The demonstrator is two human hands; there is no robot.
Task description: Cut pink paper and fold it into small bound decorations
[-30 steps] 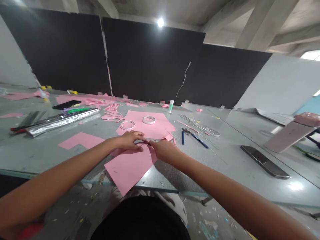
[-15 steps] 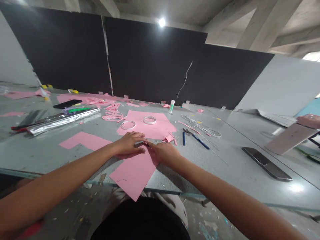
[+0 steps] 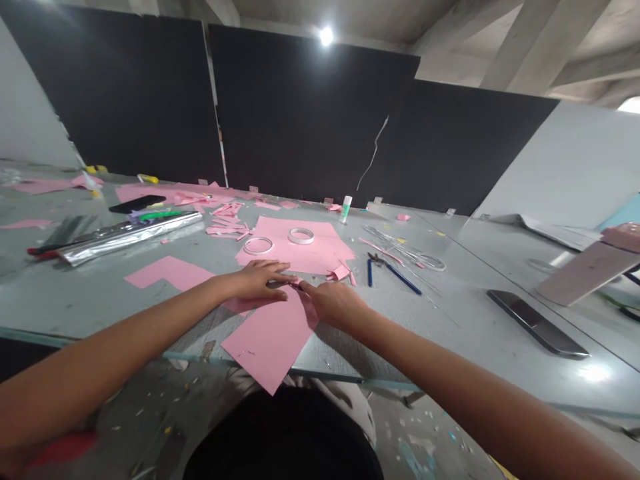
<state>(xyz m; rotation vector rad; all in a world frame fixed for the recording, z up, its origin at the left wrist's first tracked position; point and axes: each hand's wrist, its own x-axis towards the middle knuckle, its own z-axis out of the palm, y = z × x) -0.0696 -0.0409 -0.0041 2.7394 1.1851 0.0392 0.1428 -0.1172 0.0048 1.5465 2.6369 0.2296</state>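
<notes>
Far left, foil roll (image 3: 133,240), then an L-shaped pink offcut (image 3: 167,270) flat on the table (image 3: 435,347). My left hand (image 3: 257,279): palm down, thumb and fingers apart, over the far end of the pink sheet (image 3: 273,343). Sheet: plain matte pink, straight-cut near end with small dark marks, shaded by the hands; sits right in front of me, near corner overhanging the table edge. My right hand (image 3: 335,303): fingers curled, index forward, close to the left's fingertips; can't tell if it's gripping anything. Right of that, blue-handled pliers (image 3: 406,281).
</notes>
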